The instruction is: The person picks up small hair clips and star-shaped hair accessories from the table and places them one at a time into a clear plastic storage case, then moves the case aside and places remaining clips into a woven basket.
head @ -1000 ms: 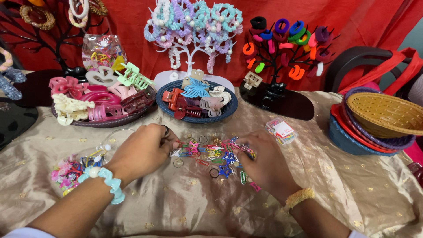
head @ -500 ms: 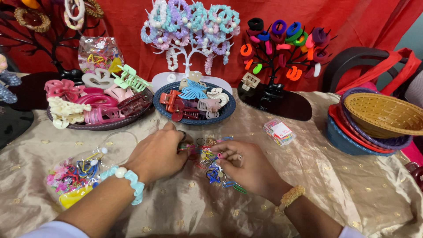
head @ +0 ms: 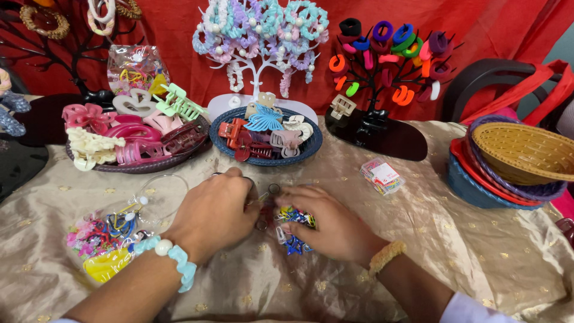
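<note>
On the tabletop (head: 454, 251), draped in gold cloth, both hands cup a heap of small coloured clips (head: 292, 224). Left hand (head: 215, 212) and right hand (head: 332, 224) curl their fingers onto it. Right of them lies a small clear rectangular packet (head: 381, 175) with a white label; a clear bag (head: 107, 230) of bright clips lies left.
</note>
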